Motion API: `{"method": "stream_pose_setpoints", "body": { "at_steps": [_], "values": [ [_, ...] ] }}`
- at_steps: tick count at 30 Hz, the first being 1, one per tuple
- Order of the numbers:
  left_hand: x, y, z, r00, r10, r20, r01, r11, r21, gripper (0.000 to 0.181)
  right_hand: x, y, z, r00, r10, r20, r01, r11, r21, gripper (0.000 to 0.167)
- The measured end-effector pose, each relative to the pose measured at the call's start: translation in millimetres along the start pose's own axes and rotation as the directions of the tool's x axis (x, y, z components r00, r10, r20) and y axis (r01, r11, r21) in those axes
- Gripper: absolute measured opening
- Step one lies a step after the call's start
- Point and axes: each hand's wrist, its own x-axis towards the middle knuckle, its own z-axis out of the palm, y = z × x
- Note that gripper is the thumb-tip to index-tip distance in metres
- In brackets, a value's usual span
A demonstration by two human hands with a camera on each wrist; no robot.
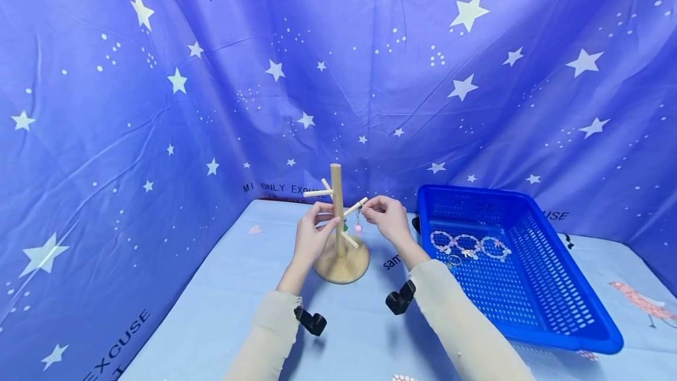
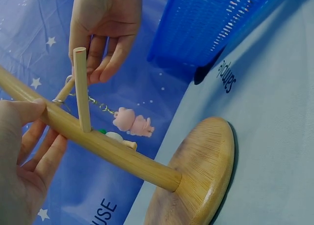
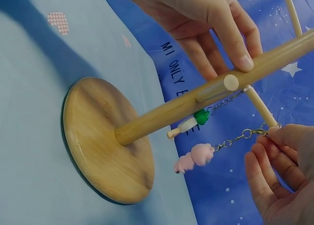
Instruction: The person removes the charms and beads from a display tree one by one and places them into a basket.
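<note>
A wooden stand (image 1: 338, 234) with a round base and several pegs stands upright on the table. My left hand (image 1: 311, 240) holds its post, thumb on the near side and fingers behind, seen in the left wrist view. At the tip of a right-hand peg (image 3: 260, 106), my right hand (image 1: 391, 222) pinches the metal ring and clasp of a keychain. From that ring a pink animal figure (image 2: 131, 122) dangles on a short chain. Another keychain, with a green and white figure (image 3: 196, 122), hangs on the same peg closer to the post.
To the right sits a blue perforated basket (image 1: 576, 304). Inside it lie several beaded bracelets (image 1: 468, 244) and a metal ring (image 1: 453, 261). A light blue cloth (image 1: 211, 310) covers the table, and a starry blue curtain (image 1: 370, 99) closes off the back and left.
</note>
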Motion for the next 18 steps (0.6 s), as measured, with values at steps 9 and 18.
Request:
{"method": "stream_pose_setpoints", "body": {
  "at_steps": [9,18],
  "values": [
    [1.2,-0.5,0.2,1.0,0.009,0.002,-0.009,1.0,0.022,0.021,8.5,0,-8,0.999,0.027,-0.047,-0.028,1.0,-0.01,0.01],
    [0.8,-0.9,-0.6,1.0,0.004,0.008,-0.004,1.0,0.013,0.021,14.7,-3,-24,0.995,0.048,-0.087,-0.052,0.997,-0.048,0.01]
  ]
}}
